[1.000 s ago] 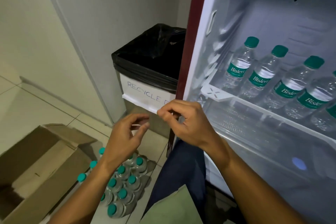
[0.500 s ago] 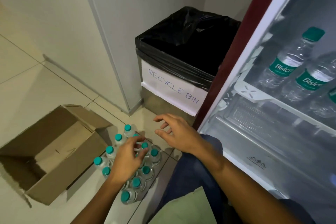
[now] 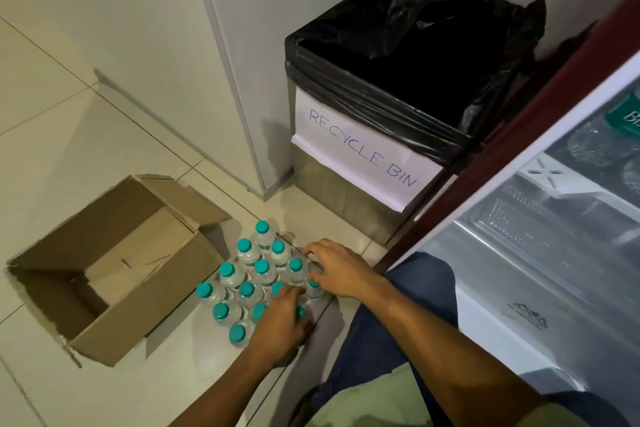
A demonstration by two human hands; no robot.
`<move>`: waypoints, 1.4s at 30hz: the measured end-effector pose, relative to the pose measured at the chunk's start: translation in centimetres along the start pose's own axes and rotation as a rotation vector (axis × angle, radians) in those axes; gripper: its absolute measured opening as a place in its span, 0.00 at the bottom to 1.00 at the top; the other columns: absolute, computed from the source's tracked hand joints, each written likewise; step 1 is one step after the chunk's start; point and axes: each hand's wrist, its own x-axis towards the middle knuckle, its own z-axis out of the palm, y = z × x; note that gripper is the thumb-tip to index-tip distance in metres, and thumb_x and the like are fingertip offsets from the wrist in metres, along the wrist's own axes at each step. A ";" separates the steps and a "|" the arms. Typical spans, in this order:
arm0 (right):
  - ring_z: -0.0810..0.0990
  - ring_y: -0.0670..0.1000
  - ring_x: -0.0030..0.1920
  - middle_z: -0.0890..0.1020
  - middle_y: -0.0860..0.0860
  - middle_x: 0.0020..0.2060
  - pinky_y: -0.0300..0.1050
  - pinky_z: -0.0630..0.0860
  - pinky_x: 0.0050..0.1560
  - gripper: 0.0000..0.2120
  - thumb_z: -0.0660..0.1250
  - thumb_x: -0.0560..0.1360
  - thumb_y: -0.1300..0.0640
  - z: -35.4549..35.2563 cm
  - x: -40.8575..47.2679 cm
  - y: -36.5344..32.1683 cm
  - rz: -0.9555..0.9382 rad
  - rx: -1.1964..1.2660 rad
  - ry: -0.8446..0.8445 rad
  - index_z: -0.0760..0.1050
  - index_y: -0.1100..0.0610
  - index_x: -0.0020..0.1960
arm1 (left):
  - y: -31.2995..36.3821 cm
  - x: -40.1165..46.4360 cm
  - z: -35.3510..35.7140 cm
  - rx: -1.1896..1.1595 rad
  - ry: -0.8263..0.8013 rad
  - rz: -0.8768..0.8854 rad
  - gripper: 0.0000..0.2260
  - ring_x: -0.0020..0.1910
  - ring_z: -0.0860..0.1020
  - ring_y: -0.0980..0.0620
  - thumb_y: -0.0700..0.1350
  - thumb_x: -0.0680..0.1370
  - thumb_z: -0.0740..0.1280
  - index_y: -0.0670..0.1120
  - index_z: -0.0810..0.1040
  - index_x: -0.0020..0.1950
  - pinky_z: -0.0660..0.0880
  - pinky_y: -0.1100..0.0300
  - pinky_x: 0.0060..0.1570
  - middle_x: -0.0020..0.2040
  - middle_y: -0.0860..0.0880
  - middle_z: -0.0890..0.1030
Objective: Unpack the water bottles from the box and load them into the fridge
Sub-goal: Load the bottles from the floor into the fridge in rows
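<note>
Roughly a dozen water bottles (image 3: 246, 288) stood upright in a tight cluster on the tiled floor (image 3: 69, 121), teal caps up, so each long axis ran straight up toward my palms. Both hands were right on the near edge of the pack. My left hand (image 3: 281, 317) sat on top of the closest caps, fingers curled down over them; my right hand (image 3: 337, 270) had fingers bent around one bottle on the right side. Honestly couldn't tell if either grip had fully closed, fingertips were hidden. Right was nearer the fridge (image 3: 540, 236), which stood open just to my right with bottles already on a shelf. The cardboard box (image 3: 114, 274) lay open just left of the pack. A black-lined recycle bin (image 3: 391, 107) stood behind, against the wall.
</note>
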 end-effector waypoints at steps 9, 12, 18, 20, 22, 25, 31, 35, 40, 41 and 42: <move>0.78 0.61 0.59 0.74 0.57 0.61 0.55 0.78 0.55 0.22 0.69 0.76 0.50 3.2 2.1 1.6 0.184 -0.093 -0.166 0.70 0.56 0.66 | -1.4 0.5 3.2 0.209 -0.056 -0.022 0.26 0.64 0.73 0.49 0.52 0.75 0.71 0.46 0.69 0.70 0.70 0.59 0.64 0.67 0.47 0.73; 0.77 0.60 0.60 0.74 0.57 0.62 0.54 0.76 0.57 0.25 0.71 0.75 0.49 4.2 2.5 1.7 0.228 -0.090 -0.193 0.69 0.56 0.67 | -1.7 0.6 4.1 0.220 -0.075 -0.008 0.27 0.65 0.71 0.50 0.53 0.76 0.70 0.47 0.67 0.71 0.69 0.59 0.66 0.68 0.48 0.72; 0.77 0.61 0.62 0.76 0.58 0.63 0.52 0.76 0.58 0.31 0.74 0.74 0.48 5.6 2.7 1.7 0.231 -0.083 -0.205 0.66 0.56 0.71 | -2.1 0.9 4.9 0.275 -0.047 -0.012 0.27 0.67 0.68 0.50 0.49 0.77 0.69 0.48 0.65 0.73 0.67 0.59 0.68 0.71 0.48 0.68; 0.77 0.61 0.62 0.77 0.59 0.63 0.52 0.76 0.59 0.30 0.73 0.75 0.49 5.8 2.8 1.7 0.237 -0.106 -0.210 0.66 0.56 0.72 | -2.0 1.0 5.0 0.303 -0.032 -0.021 0.26 0.68 0.67 0.49 0.47 0.77 0.69 0.48 0.66 0.73 0.66 0.59 0.69 0.72 0.48 0.68; 0.78 0.61 0.61 0.77 0.59 0.63 0.52 0.77 0.59 0.28 0.72 0.76 0.50 5.9 2.8 1.7 0.241 -0.132 -0.213 0.66 0.56 0.71 | -2.0 1.0 5.1 0.323 -0.025 -0.029 0.25 0.68 0.68 0.50 0.46 0.77 0.69 0.49 0.66 0.73 0.66 0.59 0.68 0.72 0.48 0.68; 0.78 0.61 0.60 0.77 0.60 0.62 0.52 0.77 0.56 0.24 0.71 0.77 0.51 5.9 2.9 1.6 0.240 -0.178 -0.200 0.68 0.56 0.69 | -2.1 0.8 5.2 0.334 -0.039 -0.053 0.23 0.65 0.71 0.50 0.45 0.77 0.69 0.50 0.67 0.71 0.70 0.59 0.63 0.70 0.48 0.70; 0.79 0.61 0.59 0.78 0.60 0.60 0.52 0.78 0.56 0.18 0.69 0.79 0.54 6.1 3.1 1.5 0.222 -0.260 -0.205 0.74 0.57 0.67 | -2.1 0.9 4.8 0.327 -0.025 -0.060 0.20 0.60 0.75 0.52 0.46 0.77 0.69 0.52 0.68 0.68 0.73 0.60 0.58 0.66 0.49 0.74; 0.79 0.61 0.59 0.78 0.60 0.60 0.51 0.78 0.55 0.19 0.70 0.78 0.51 5.6 2.7 1.6 0.232 -0.251 -0.205 0.75 0.57 0.66 | -2.0 1.2 4.2 0.307 -0.030 -0.055 0.21 0.58 0.76 0.53 0.45 0.74 0.72 0.52 0.70 0.65 0.73 0.62 0.55 0.63 0.51 0.77; 0.80 0.61 0.56 0.78 0.61 0.58 0.49 0.77 0.49 0.22 0.72 0.75 0.48 3.2 1.2 1.7 0.244 -0.188 -0.191 0.75 0.60 0.63 | -1.6 0.6 3.5 0.155 -0.011 -0.100 0.23 0.60 0.77 0.52 0.47 0.74 0.74 0.50 0.71 0.67 0.75 0.61 0.59 0.63 0.50 0.78; 0.80 0.61 0.55 0.78 0.61 0.57 0.47 0.75 0.46 0.22 0.73 0.74 0.47 2.6 0.8 1.7 0.242 -0.173 -0.177 0.75 0.60 0.62 | -1.4 0.4 3.1 0.098 0.001 -0.121 0.23 0.59 0.77 0.52 0.47 0.74 0.73 0.50 0.71 0.66 0.76 0.62 0.58 0.62 0.50 0.78; 0.80 0.60 0.54 0.79 0.60 0.56 0.46 0.74 0.44 0.22 0.73 0.73 0.47 2.0 0.2 1.7 0.237 -0.156 -0.158 0.76 0.60 0.60 | -1.1 0.1 2.8 0.047 0.015 -0.141 0.22 0.58 0.78 0.53 0.47 0.74 0.73 0.50 0.71 0.66 0.76 0.63 0.56 0.62 0.50 0.78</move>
